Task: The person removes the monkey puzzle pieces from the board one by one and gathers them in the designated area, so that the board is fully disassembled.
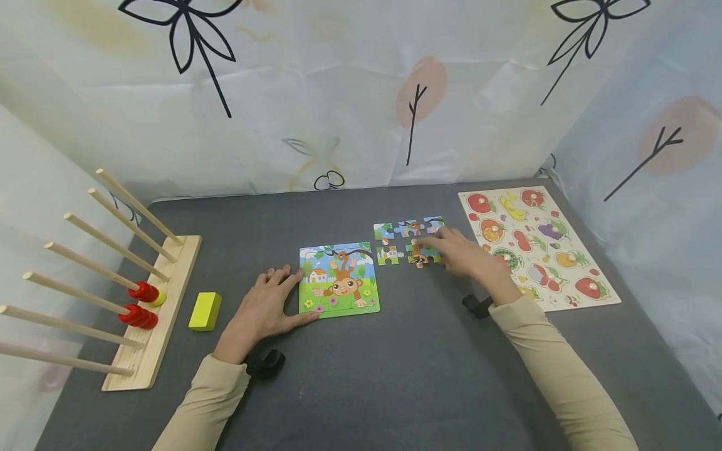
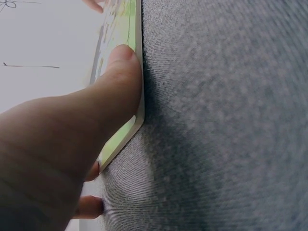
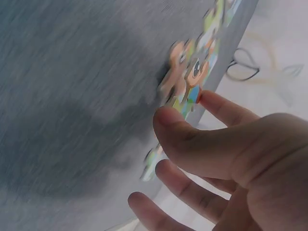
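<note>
My left hand [image 1: 265, 307] rests at the near left corner of a square monkey puzzle board [image 1: 338, 282], fingers spread along its left side. In the left wrist view the thumb [image 2: 122, 72] lies over the board's near edge. Farther right, my right hand [image 1: 459, 254] reaches down to a group of loose jigsaw pieces. In the right wrist view its thumb and index finger pinch a puzzle piece [image 3: 194, 94] with part of the monkey printed on it. Beside it lie a piece with a house [image 1: 387, 255] and a back row of pieces [image 1: 410, 228].
On the left stands a wooden peg rack [image 1: 169, 300] with red and yellow rings [image 1: 141, 316] on two pegs. A yellow block [image 1: 205, 311] lies near it. At the right is a fruit picture board [image 1: 530, 250], partly behind the right hand. A printed cloth wall [image 1: 350, 113] borders the dark table.
</note>
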The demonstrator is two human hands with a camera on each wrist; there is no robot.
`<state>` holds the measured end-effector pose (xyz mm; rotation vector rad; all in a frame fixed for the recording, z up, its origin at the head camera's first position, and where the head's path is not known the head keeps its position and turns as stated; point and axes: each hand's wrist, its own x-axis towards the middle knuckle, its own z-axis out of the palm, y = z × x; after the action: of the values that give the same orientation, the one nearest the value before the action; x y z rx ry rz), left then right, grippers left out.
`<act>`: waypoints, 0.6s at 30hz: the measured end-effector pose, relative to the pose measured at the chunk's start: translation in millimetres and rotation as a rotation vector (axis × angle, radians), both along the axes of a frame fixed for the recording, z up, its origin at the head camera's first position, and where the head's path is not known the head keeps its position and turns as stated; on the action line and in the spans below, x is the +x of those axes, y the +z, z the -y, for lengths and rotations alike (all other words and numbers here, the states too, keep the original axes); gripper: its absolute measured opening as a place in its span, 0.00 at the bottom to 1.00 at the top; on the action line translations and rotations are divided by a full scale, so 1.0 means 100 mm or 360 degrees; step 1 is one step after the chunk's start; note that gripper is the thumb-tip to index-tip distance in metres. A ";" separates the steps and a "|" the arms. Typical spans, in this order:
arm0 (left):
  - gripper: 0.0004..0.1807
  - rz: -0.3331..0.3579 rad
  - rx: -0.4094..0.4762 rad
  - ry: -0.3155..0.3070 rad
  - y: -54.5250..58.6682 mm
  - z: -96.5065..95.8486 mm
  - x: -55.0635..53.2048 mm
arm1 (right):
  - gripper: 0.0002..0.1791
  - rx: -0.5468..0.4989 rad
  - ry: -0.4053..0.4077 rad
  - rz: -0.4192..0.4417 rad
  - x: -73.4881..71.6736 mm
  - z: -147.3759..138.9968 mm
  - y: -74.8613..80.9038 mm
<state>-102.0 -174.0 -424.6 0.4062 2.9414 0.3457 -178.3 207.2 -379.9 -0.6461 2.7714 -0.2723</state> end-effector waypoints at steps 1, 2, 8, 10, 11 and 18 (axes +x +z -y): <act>0.52 0.0002 -0.0001 0.0001 0.00 0.00 0.00 | 0.30 0.0007 -0.0010 0.0005 -0.01 -0.03 -0.01; 0.52 0.0003 -0.0002 0.0002 0.00 0.00 0.00 | 0.30 0.0011 -0.0021 0.0014 -0.02 -0.06 -0.01; 0.53 0.0001 -0.0017 0.0000 -0.02 0.00 -0.01 | 0.31 -0.0018 -0.0052 0.0052 -0.06 -0.18 -0.06; 0.53 -0.0001 -0.0020 -0.0004 -0.02 0.00 -0.01 | 0.31 -0.0033 -0.0054 0.0065 -0.08 -0.21 -0.07; 0.53 -0.0003 -0.0019 -0.0007 -0.02 0.00 -0.01 | 0.31 -0.0035 -0.0054 0.0068 -0.08 -0.23 -0.08; 0.52 -0.0055 -0.0005 -0.0026 -0.02 0.01 0.00 | 0.31 -0.0046 -0.0042 0.0039 -0.11 -0.29 -0.09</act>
<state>-101.7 -174.9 -426.5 0.4403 2.9700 0.3351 -188.9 235.7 -389.4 -0.6096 2.7590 -0.3244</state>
